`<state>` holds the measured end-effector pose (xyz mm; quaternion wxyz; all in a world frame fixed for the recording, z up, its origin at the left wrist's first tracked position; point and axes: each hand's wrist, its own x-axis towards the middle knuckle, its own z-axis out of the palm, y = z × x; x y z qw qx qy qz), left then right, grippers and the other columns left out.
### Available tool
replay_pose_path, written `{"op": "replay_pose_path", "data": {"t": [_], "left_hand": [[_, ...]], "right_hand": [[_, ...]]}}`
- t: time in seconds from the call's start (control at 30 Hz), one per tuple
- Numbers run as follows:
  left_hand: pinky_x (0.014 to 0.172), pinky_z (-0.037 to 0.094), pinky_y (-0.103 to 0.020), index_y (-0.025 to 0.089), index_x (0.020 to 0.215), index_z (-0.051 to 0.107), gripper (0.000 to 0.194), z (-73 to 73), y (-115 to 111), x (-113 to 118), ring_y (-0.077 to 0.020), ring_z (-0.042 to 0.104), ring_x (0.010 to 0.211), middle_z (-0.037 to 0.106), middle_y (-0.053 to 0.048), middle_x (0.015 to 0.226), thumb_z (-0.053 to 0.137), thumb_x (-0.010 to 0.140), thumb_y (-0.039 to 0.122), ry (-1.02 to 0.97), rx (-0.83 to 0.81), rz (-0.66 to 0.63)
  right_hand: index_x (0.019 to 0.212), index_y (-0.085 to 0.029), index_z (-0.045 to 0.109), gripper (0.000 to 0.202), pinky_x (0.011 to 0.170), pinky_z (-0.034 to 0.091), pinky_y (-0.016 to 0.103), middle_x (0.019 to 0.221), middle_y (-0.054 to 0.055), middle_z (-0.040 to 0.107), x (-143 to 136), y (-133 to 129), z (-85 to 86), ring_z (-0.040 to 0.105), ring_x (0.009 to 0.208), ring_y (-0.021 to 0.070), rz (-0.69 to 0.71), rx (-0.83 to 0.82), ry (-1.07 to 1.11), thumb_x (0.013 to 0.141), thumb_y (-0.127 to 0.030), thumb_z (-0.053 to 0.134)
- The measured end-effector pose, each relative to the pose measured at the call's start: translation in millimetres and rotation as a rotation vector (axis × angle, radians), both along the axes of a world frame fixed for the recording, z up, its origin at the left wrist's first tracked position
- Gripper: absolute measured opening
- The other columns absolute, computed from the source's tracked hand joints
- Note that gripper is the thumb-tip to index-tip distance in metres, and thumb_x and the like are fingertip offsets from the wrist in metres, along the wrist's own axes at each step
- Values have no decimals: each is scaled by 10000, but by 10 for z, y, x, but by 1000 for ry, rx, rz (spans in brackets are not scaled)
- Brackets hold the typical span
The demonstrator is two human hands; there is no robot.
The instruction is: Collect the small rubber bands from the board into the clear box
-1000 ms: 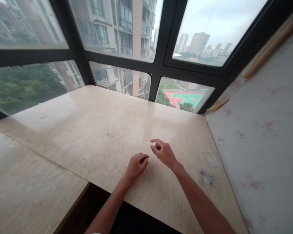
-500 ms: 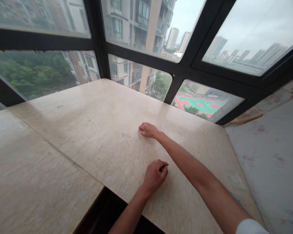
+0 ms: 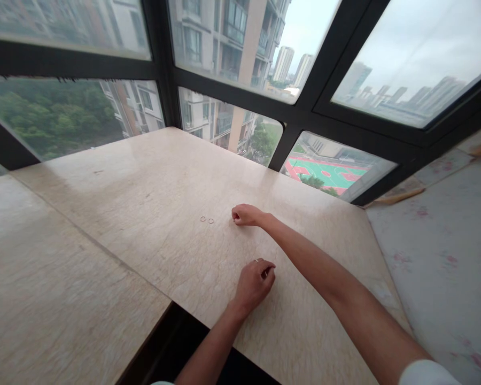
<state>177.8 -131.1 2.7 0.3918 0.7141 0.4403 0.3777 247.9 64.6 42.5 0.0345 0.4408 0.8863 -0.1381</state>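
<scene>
Two thin, small rings (image 3: 211, 221) lie side by side on the beige marble-look countertop (image 3: 152, 240). A little to their right, my right hand (image 3: 246, 215) is low over the surface, its fingers curled and pressed together at the tips. Whatever the fingertips pinch is too small to make out. Nearer to me, my left hand (image 3: 255, 282) rests on the counter with fingers bent in and thumb close to the forefinger. It wears a thin ring on one finger. A small pale glint shows inside the curl, but its source is unclear.
Dark window frames (image 3: 232, 99) border the counter's far edges. On the right stands a wall with faded floral covering (image 3: 436, 267). A dark opening (image 3: 176, 342) cuts into the counter's near edge, under my left forearm. A seam (image 3: 100, 246) crosses the counter at left.
My right hand has shifted slightly right, away from the two rings, and its fingers have curled tighter. My left hand stays nearly in place. The view has tilted slightly.
</scene>
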Motion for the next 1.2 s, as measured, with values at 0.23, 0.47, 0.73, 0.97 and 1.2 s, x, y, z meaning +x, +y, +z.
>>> {"op": "replay_pose_path", "data": {"t": [0.23,0.47,0.73,0.97,1.2], "left_hand": [[698,449,-285,184,879,700,208,-24,18,5,-158,607,732,697,-42,821,509,802,157,0,4,20],[731,466,-293,183,860,700,202,-44,39,15,-164,630,769,710,-41,842,508,805,153,-51,26,37],[720,487,-293,184,866,698,197,-47,87,3,-160,640,756,717,-41,842,508,812,177,-76,29,46],[728,534,-310,188,855,703,195,-37,114,-20,-181,669,786,721,-56,858,534,804,270,-102,-19,68],[725,556,-325,190,908,711,249,-20,108,-34,-199,678,790,721,-62,867,578,775,351,-96,-136,102]], "right_hand": [[651,-162,619,99,622,384,219,708,10,638,180,-219,-63,538,660,118,-90,-93,319,626,-69,597],[771,-166,574,103,526,422,212,682,0,615,332,-661,-67,551,573,99,-363,-149,748,760,-257,527],[724,-182,596,207,492,375,212,636,-33,589,644,-1524,110,470,509,71,-762,-341,1555,638,-303,741],[727,-183,603,229,478,341,201,684,-30,593,1096,-2300,264,459,519,61,-1064,-183,1854,608,-252,786],[778,-187,621,239,507,372,205,668,-32,566,1570,-3163,265,476,548,73,-1270,133,1765,629,-288,779]]}}
